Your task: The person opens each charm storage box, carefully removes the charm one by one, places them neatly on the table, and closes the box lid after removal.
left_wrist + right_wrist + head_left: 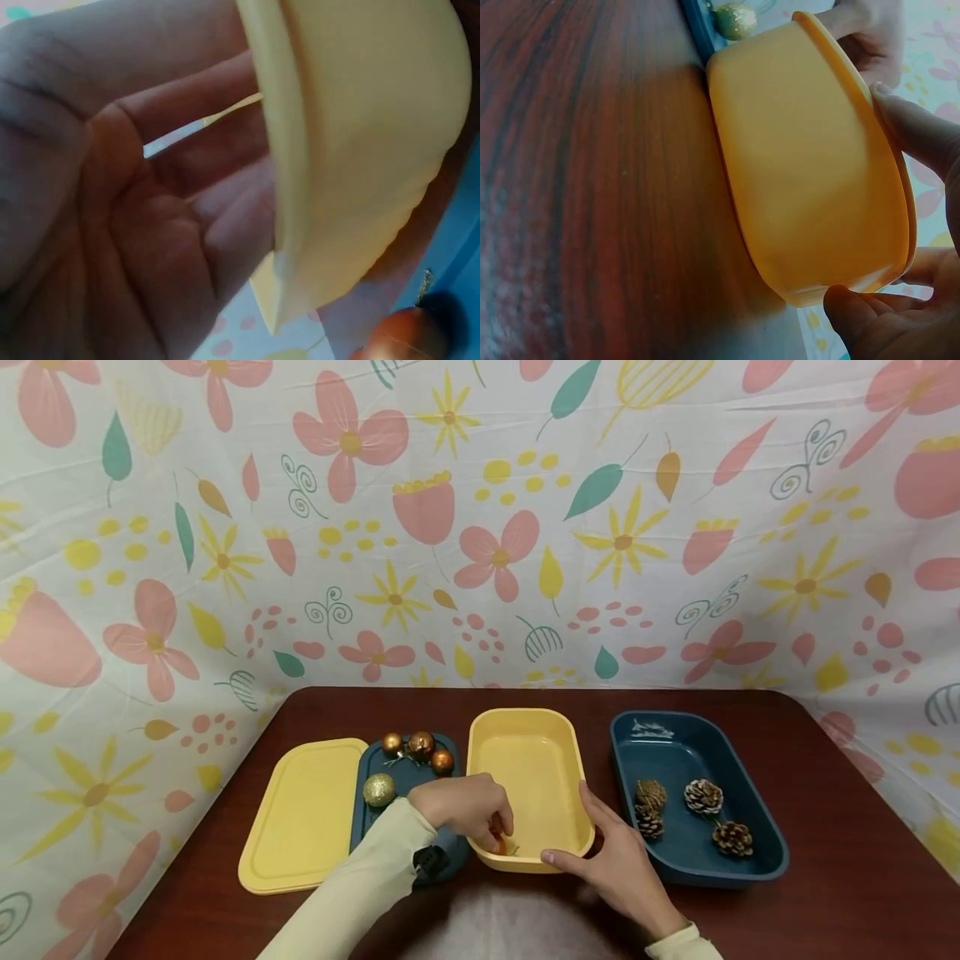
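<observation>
My left hand [467, 802] reaches down over the left rim of a yellow box [528, 727], its fingers inside near the front left corner. Its fingertips hold a small orange bauble [501, 843], mostly covered by the fingers. The left wrist view shows the palm outside the box wall [367, 135] and the fingers passing behind the rim. My right hand [626, 864] grips the box at its front right corner, with the thumb at the front and the fingers along the right side. In the right wrist view, the box's outer wall [810, 165] stands between thumb and fingers.
Left of the box lies a blue lid [362, 802] bearing copper baubles [421, 746] and a glittery gold bauble [379, 790]. A yellow lid [300, 818] lies farther left. At the right, a blue box [675, 852] contains several pine cones [703, 796]. A patterned cloth [480, 635] hangs behind the table.
</observation>
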Available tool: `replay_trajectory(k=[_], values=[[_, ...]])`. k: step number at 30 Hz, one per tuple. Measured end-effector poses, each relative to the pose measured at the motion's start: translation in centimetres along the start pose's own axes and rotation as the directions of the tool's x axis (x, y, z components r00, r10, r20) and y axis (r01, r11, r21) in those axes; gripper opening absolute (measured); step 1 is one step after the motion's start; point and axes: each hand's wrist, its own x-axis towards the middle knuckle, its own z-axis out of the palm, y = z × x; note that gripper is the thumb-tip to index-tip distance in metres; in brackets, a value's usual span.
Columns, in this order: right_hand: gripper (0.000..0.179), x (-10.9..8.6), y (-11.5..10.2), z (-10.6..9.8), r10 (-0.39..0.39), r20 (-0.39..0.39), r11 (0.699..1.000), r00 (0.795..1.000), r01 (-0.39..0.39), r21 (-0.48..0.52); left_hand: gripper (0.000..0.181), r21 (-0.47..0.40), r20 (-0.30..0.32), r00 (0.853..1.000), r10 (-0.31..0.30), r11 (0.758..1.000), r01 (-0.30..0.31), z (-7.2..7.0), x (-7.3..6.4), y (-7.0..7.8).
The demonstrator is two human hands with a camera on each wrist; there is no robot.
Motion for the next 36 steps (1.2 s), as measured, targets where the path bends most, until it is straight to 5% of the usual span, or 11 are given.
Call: replay_trajectory(k=[7, 15, 21, 28, 36], values=[[0.116, 0.1, 0.1, 0.0, 0.012, 0.008, 1.0, 1.0, -0.013, 0.009, 0.008, 0.135, 0.011, 1.0, -0.029, 0.991, 0.027, 0.3, 0.5, 0.8], [0.116, 0.1, 0.1, 0.1, 0.008, 0.007, 1.0, 1.0, -0.008, 0.012, 0.01, 0.13, -0.011, 1.0, 0.011, 0.991, -0.01, 0.5, 0.4, 0.5], [0.115, 0.1, 0.1, 0.0, 0.004, 0.003, 1.0, 1.0, -0.004, 0.016, 0.006, 0.029, -0.082, 0.992, 0.097, 0.995, -0.095, 0.8, 0.3, -0.5], [0.115, 0.1, 0.1, 0.1, 0.002, 0.005, 1.0, 1.0, -0.003, 0.011, 0.028, -0.135, -0.198, 0.977, 0.077, 0.985, -0.105, 1.1, -0.1, -1.6], [0.116, 0.1, 0.1, 0.0, -0.007, -0.002, 1.0, 1.0, 0.007, 0.004, 0.034, -0.301, -0.366, 0.929, 0.047, 0.939, -0.166, 1.3, -0.8, -2.3]])
